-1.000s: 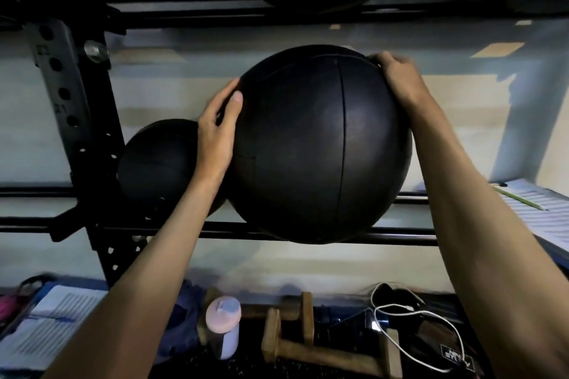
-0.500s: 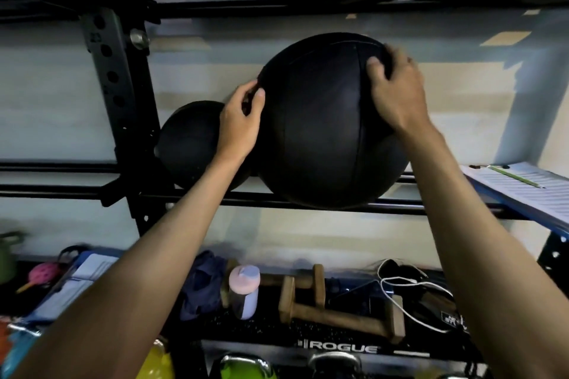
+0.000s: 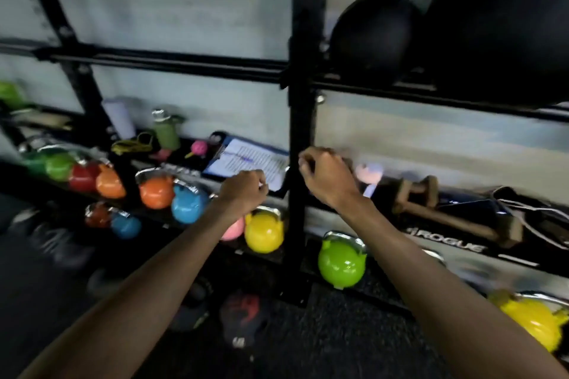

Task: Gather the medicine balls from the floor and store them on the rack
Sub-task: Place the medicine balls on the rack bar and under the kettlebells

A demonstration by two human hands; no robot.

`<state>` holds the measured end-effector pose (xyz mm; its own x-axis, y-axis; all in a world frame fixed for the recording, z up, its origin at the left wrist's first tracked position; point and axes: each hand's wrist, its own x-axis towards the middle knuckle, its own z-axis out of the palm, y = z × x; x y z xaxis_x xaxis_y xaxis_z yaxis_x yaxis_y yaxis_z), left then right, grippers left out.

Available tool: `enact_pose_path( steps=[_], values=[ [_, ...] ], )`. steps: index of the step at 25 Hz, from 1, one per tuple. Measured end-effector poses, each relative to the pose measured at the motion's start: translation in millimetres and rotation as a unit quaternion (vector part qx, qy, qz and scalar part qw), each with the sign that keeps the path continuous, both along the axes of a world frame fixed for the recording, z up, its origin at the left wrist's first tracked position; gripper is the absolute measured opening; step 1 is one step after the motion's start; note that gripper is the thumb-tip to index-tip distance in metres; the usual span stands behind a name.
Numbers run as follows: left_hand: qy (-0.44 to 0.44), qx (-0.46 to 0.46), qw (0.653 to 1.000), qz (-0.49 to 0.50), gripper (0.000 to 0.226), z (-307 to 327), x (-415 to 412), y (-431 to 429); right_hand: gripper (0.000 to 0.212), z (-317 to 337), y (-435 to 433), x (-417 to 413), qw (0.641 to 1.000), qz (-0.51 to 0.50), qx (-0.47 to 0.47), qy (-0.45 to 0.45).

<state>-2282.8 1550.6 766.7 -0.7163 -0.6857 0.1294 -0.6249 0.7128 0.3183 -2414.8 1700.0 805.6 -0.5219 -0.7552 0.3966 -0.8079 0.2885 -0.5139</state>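
Two black medicine balls sit on the rack's rails [image 3: 369, 91] at the upper right: a large ball [image 3: 505, 24] and a smaller ball [image 3: 374, 37] to its left, touching it. Both my hands hang below the rail, away from the balls. My left hand [image 3: 243, 191] and my right hand [image 3: 326, 175] have loosely curled fingers and hold nothing. The black rack upright [image 3: 300, 132] stands between them. The picture is blurred by motion.
Coloured kettlebells line the low shelf and floor: orange [image 3: 155, 192], blue [image 3: 186, 206], yellow [image 3: 264, 232], green [image 3: 340, 264]. A clipboard with paper [image 3: 246, 160], a green bottle [image 3: 166, 132], wooden handles [image 3: 431, 203] and cables lie on the shelf. Dark rubber floor [image 3: 323, 332] below.
Both hands let go of the large ball, which now rests on the rails, and dropped below the shelf. The view swung left and down.
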Motion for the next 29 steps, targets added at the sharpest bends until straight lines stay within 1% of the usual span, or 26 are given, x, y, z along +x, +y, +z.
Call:
enact_pose_path(
  steps=[2,6,9,11,14,17,20,23,27,29],
  values=[
    [-0.063,0.016,0.998,0.02,0.028,-46.7,64.1,-12.2,0.024,-44.9,-24.8,46.0,0.996,0.029,0.079,-0.018],
    [-0.123,0.079,0.987,0.071,0.029,-119.4,153.8,-22.3,0.023,-133.4,-54.4,110.2,0.977,0.085,0.191,-0.04],
    [-0.152,0.125,0.975,0.103,0.03,-161.7,193.6,-28.2,0.021,-192.8,-63.6,144.2,0.954,0.111,0.265,-0.085],
    [-0.172,0.14,0.969,0.108,0.032,-186.2,206.8,-34.4,0.022,-231.9,-71.1,158.3,0.935,0.123,0.309,-0.125],
    [-0.217,0.152,0.96,0.089,0.034,-215.2,210.1,-44.7,0.025,-286.4,-87.6,170.4,0.915,0.127,0.34,-0.175],
    [-0.25,0.196,0.945,0.074,0.036,-250.9,200.1,-66.3,0.028,-333.9,-111.4,173.7,0.899,0.11,0.364,-0.217],
    [-0.298,0.261,0.917,0.046,0.038,-294.2,183.1,-94.3,0.029,-376.6,-132.4,169.0,0.884,0.07,0.376,-0.268],
    [-0.344,0.305,0.888,0.019,0.037,-326.9,165.8,-115.8,0.029,-413.9,-142.3,161.2,0.856,0.039,0.409,-0.315],
    [-0.35,0.36,0.865,0.006,0.034,-364.8,142.2,-144.3,0.031,-452.7,-153.5,149.8,0.831,-0.028,0.413,-0.371],
    [-0.353,0.388,0.851,0.009,0.032,-391.5,135.1,-155.2,0.029,-480.1,-158.1,148.8,0.807,-0.037,0.431,-0.402]
  ],
)
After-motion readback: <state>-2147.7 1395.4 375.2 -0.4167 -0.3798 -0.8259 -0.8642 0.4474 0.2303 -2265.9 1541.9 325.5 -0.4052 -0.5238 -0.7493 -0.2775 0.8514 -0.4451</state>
